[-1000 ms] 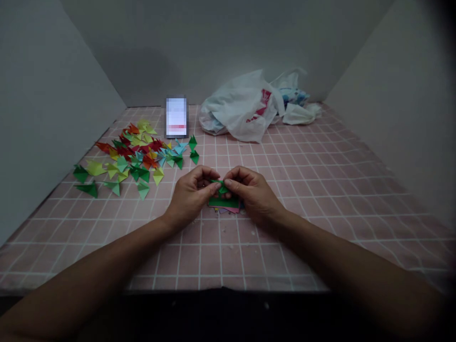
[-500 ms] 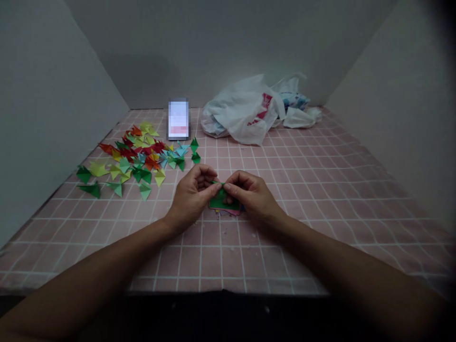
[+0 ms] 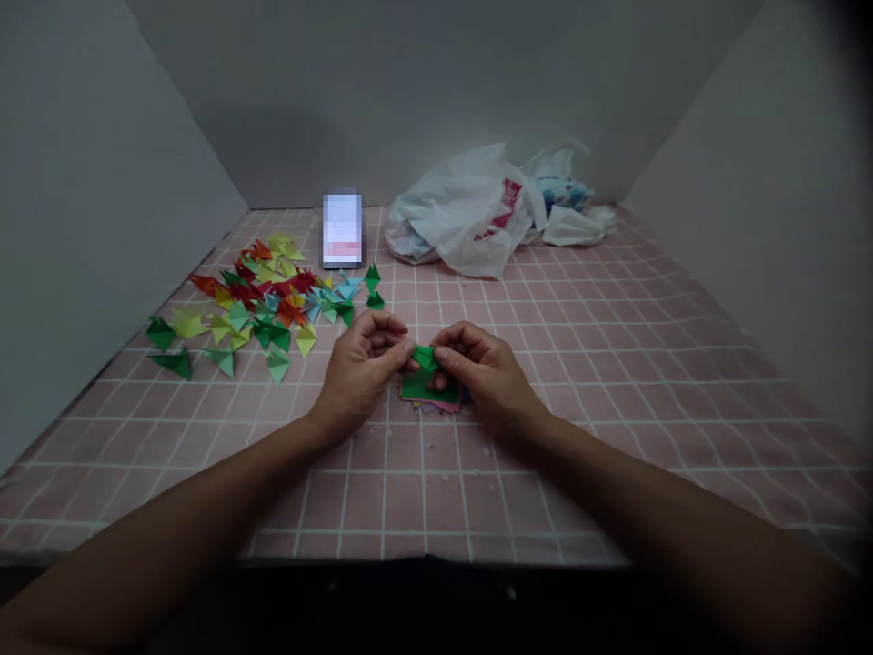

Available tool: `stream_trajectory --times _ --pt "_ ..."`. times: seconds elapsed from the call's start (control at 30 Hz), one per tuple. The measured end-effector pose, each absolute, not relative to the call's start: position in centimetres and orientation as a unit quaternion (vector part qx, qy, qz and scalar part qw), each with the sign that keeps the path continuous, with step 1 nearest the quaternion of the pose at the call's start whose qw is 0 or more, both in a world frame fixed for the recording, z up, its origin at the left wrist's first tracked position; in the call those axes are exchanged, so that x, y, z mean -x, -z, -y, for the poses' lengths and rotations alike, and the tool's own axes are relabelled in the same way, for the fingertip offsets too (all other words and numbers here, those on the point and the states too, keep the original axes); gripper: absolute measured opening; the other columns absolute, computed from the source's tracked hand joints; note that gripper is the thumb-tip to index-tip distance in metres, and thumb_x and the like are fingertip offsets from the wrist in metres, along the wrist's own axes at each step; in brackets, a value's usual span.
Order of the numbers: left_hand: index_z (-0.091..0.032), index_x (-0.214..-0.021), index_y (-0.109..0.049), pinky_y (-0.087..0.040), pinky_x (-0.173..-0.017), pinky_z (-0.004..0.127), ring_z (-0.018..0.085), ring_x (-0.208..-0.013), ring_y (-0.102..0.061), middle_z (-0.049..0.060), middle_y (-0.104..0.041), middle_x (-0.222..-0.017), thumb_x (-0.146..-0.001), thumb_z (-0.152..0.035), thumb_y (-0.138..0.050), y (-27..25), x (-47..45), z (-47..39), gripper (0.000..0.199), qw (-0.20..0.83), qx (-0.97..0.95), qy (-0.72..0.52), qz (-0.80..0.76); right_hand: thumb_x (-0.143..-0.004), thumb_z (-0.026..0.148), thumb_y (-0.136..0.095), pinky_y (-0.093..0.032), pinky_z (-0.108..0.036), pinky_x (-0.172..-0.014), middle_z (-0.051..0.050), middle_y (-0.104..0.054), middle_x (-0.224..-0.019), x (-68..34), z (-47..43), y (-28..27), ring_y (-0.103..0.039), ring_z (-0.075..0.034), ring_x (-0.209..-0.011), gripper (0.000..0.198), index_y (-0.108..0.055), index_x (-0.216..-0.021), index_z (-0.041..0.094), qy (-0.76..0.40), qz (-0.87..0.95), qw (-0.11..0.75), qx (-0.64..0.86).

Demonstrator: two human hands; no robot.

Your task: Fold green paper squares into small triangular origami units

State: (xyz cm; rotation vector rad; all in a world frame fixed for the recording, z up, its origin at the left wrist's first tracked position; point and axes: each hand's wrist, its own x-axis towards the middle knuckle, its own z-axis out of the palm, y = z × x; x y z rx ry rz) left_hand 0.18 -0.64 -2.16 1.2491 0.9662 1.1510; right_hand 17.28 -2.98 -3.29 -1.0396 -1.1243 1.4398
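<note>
Green folded paper (image 3: 426, 358) | creased, angular | hands (image 3: 359, 371) (image 3: 486, 371) curled, pinching it | flat sheets (image 3: 417, 389) beneath

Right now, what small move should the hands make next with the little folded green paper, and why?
Maybe press the folded green paper along its visible fold: the right hand holds one side, and the left hand is at the other, over the paper stack.
</note>
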Motion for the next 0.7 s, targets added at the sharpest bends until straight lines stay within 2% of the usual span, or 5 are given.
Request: stream_trajectory --times 0.23,0.47,0.7 --pt "-0.017 -0.088 -0.064 -0.053 -0.062 0.020 0.009 -0.065 -0.063 -0.003 -0.065 -0.072 -0.070 -0.020 -0.081 2.46 -0.39 0.56 0.024 0.570 -0.544 -0.467 -0.401 -0.079 0.030 -0.073 -0.044 -0.023 -0.052 0.005 -0.058 -0.069 -17.19 2.67 3.50 -0.055 -0.009 -0.055 0.017 -0.060 -0.084 0.020 -0.574 0.471 0.524 0.417" --pt "-0.015 -0.089 -0.075 -0.055 -0.064 0.022 0.010 -0.065 -0.065 0.001 -0.073 -0.078 -0.071 -0.027 -0.083 2.40 -0.30 0.78 0.023 0.583 -0.519 -0.453 -0.430 -0.079 0.027 -0.073 -0.045 -0.025 -0.060 0.005 -0.057 -0.074 -17.13 2.71 3.48 -0.055 -0.010 -0.063 0.018 -0.059 -0.089 0.023 -0.553 0.475 0.552 0.405" --pt "-0.015 -0.088 -0.077 -0.057 -0.066 0.023 0.010 -0.064 -0.066 0.000 -0.074 -0.077 -0.066 -0.029 -0.088 2.17 -0.56 1.11 0.028 0.606 -0.462 -0.475 -0.439 -0.077 0.026 -0.074 -0.048 -0.029 -0.066 0.002 -0.061 -0.082 -16.91 2.91 3.80 -0.059 -0.014 -0.072 0.017 -0.060 -0.088 0.022 -0.537 0.517 0.528 0.407"
